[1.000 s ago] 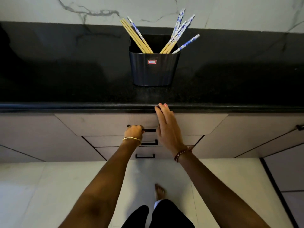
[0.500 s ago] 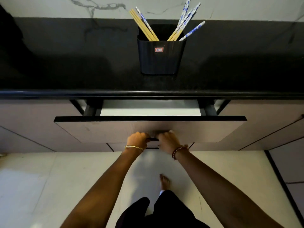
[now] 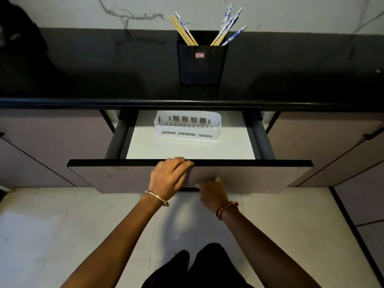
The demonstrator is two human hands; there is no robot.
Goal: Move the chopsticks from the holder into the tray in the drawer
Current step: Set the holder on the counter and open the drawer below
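Note:
A black holder (image 3: 200, 64) stands on the dark countertop (image 3: 104, 84). Several chopsticks (image 3: 225, 28), some wooden and some with blue-and-white tops, lean out of it. Below, the drawer (image 3: 239, 175) is pulled open, and a white slotted tray (image 3: 188, 126) sits at its back on the white floor, nothing in it. My left hand (image 3: 169, 177) rests on the drawer front's top edge, fingers loosely curled over it. Gripping the black handle at the front's lower edge is my right hand (image 3: 213, 192).
Closed cabinet fronts flank the drawer on both sides, with a dark handle (image 3: 374, 134) at the right. A marble wall rises behind the counter. My legs (image 3: 193, 267) stand on the pale tiled floor below the drawer.
The drawer has slid out much farther, uncovering the white tray. My left hand has left the handle and moved up to the drawer front's top edge. My right hand stays on the handle.

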